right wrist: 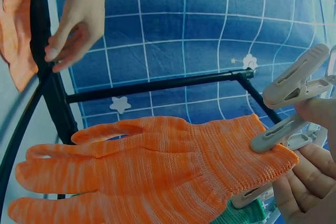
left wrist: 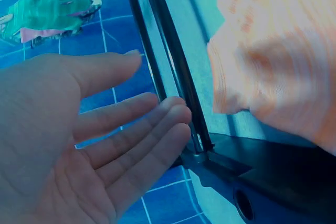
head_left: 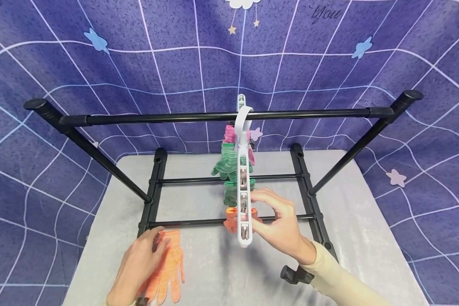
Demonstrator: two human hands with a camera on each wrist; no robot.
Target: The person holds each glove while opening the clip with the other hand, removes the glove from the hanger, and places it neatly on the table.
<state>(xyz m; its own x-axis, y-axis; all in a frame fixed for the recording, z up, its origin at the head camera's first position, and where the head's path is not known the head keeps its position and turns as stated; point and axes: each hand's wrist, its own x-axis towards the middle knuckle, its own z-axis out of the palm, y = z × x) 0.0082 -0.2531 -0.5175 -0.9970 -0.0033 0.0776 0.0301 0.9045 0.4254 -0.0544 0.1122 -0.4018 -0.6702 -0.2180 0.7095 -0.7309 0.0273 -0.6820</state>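
A white clip hanger (head_left: pixel 243 189) hangs by its hook from the rack's black top bar, its near end pointing toward me. My right hand (head_left: pixel 281 223) grips the hanger near that end, thumb and fingers among its clips. One pale clip (right wrist: pixel 278 134) bites the cuff of an orange knit glove (right wrist: pixel 147 166), which hangs down with fingers spread. Farther along hang green gloves (head_left: pixel 228 161) and a pink glove (head_left: pixel 230 134). My left hand (head_left: pixel 139 259), fingers loose and holding nothing, is over another orange glove (head_left: pixel 172 259) that lies flat on the table.
The black rack has a top bar (head_left: pixel 168 118), slanted side posts (head_left: pixel 107 159) and two lower crossbars (head_left: pixel 202 222) between dark feet (head_left: pixel 310 182). It stands on a pale grey tabletop (head_left: pixel 210 272). A blue gridded cloth (head_left: pixel 168 72) with stars rises behind and at both sides.
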